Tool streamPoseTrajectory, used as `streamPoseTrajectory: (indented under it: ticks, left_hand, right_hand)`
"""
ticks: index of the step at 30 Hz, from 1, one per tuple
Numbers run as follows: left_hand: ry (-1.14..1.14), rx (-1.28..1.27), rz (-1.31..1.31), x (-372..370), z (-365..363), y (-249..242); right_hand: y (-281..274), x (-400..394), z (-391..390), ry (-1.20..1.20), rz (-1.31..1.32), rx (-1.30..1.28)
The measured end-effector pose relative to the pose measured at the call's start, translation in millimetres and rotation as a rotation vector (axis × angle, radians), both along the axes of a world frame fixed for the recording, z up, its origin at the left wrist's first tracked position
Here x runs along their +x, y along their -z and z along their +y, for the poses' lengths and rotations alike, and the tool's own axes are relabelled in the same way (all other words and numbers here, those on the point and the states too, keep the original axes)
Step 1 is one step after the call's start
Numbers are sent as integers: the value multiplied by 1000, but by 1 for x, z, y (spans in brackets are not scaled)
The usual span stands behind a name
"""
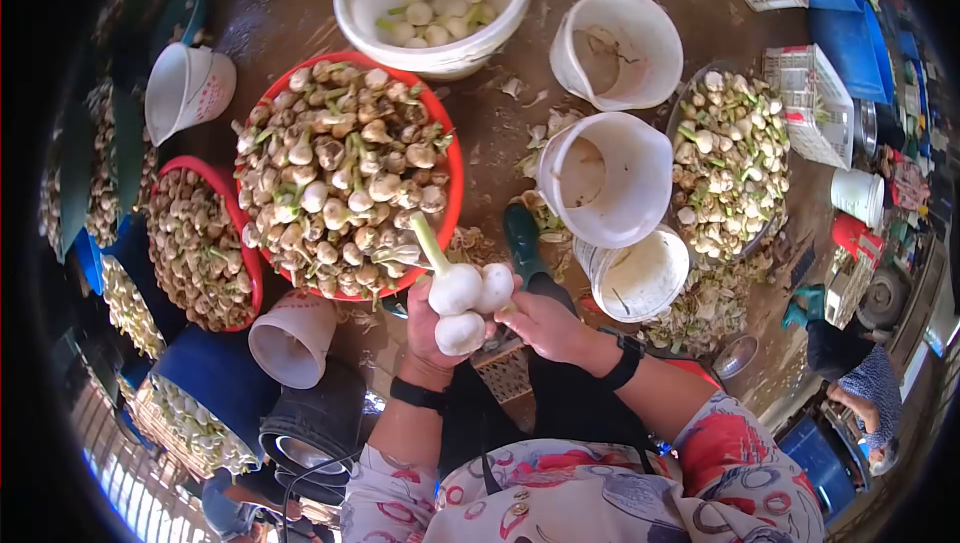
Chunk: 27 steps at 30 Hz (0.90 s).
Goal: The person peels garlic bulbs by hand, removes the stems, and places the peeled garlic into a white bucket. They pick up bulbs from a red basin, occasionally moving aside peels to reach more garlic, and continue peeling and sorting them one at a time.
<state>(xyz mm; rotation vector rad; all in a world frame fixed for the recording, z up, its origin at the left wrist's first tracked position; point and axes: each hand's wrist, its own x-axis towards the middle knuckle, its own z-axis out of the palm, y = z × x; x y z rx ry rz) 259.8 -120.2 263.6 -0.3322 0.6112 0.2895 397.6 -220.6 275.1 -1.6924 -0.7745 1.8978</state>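
Head view: left hand [426, 331] and right hand [553, 326] clasp 3 garlic bulbs [456, 290].

The brown floor [490, 123] is littered with pale scraps [512, 89]; beyond its lower-left corner, a slatted wall [125, 488] is pierced by light — white, bluish, glaring in stripes.

One head-worn camera looks forward and steeply down from just above the bulbs [455, 288]; its wide, round view takes in the shirt [560, 493] nearer than them and a white tub [450, 61] beyond.
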Motion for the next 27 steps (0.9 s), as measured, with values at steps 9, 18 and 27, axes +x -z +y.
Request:
streamPoseTrajectory:
  ticks: [9, 18, 27]
  left_hand:
    - [219, -12, 146, 86, -19, 55]
    - [740, 221, 657, 195, -71, 157]
    - [809, 394, 680, 153, -53, 135]
  right_hand:
    - [45, 86, -55, 904, 419, -429]
    - [148, 130, -82, 1074, 182, -586]
    - [166, 118, -113, 1062, 35, -671]
